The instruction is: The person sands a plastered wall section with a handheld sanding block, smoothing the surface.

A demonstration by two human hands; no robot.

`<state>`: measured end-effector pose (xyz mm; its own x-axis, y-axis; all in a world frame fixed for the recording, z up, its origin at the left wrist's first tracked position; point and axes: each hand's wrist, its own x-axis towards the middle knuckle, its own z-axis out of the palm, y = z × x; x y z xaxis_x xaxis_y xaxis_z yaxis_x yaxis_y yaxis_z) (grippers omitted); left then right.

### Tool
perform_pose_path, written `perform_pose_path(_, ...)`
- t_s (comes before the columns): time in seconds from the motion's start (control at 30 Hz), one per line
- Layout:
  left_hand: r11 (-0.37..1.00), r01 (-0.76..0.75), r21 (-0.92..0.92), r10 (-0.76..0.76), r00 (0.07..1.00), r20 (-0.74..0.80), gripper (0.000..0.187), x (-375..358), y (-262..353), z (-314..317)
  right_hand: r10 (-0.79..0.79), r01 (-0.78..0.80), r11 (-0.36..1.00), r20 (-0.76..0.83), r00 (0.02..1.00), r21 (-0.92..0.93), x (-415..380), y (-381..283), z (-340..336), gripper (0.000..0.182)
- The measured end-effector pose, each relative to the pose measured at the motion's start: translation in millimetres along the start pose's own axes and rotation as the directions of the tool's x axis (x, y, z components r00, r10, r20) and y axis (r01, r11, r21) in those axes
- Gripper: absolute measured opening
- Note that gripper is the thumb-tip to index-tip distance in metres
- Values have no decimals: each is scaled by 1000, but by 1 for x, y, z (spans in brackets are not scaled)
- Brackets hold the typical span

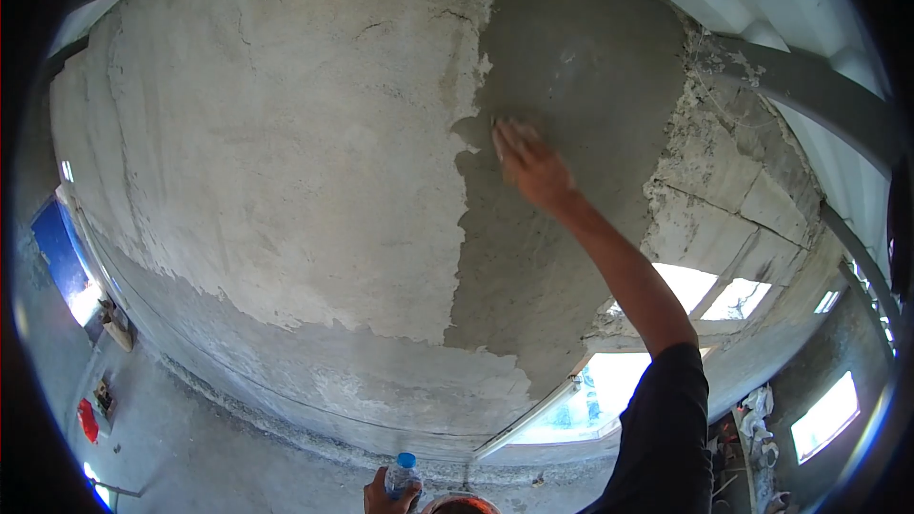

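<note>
My right hand [531, 164] reaches up to the wall, on the dark, damp-looking plaster [581, 57] near its left edge. Its fingers point up and are smeared by motion, so whether they hold anything cannot be told. Left of that patch lies paler, dry plaster [286, 133] with a ragged border between the two. Low in view, my left hand [388, 495] is wrapped round a clear plastic bottle [403, 478] with a blue cap, held upright. Beside the bottle, at the bottom edge, shows the rim of a reddish round container [462, 504], mostly cut off.
Below my right arm is a bright window opening [562, 400]. Rough, cracked blocks [733, 190] border the dark plaster on the right. A grey beam [809, 86] runs under the roof sheets. A red item [88, 421] lies on the floor at left; clutter [757, 438] stands at right.
</note>
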<state>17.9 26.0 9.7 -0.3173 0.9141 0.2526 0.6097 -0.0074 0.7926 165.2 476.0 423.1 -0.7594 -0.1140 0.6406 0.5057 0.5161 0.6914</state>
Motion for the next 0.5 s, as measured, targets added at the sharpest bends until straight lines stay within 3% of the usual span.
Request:
perform_pose_path(0.03, 884, 388, -260, -353, 920, 172, 75, 5, 23, -13, -5, 5, 1000, -5, 1000, -4, -2, -3, -4, 54)
perform_pose_path(0.1, 887, 379, -264, -344, 923, 170, 77, 10, 44, -28, 25, -34, 996, -97, 995, -87, 0, -1, -14, 55)
perform_pose_path(0.13, 888, 378, -261, -341, 923, 176, 79, 12, 48, -30, 125, -138, 986, -141, 982, -88, 10, 11, -19, 56)
perform_pose_path(0.23, 917, 345, -202, -324, 937, 129, 81, 9, 29, -16, 376, -413, 908, -300, 877, -71, 71, 65, -51, 55)
perform_pose_path(0.3, 912, 355, -205, -333, 933, 136, 81, 10, 33, -20, 422, -493, 866, -409, 809, -82, 112, 106, -66, 66)
perform_pose_path(0.37, 907, 364, -210, -341, 930, 139, 82, 11, 33, -21, 427, -495, 863, -380, 820, -98, 140, 145, -57, 64)
perform_pose_path(0.47, 916, 363, -168, -338, 928, 158, 80, 7, 15, -11, 423, -476, 871, -305, 853, -123, 153, 137, -45, 62)
perform_pose_path(0.5, 967, 229, -109, -219, 971, 100, 79, 1, -5, 2, 413, -456, 880, -260, 873, -135, 155, 127, -40, 60)
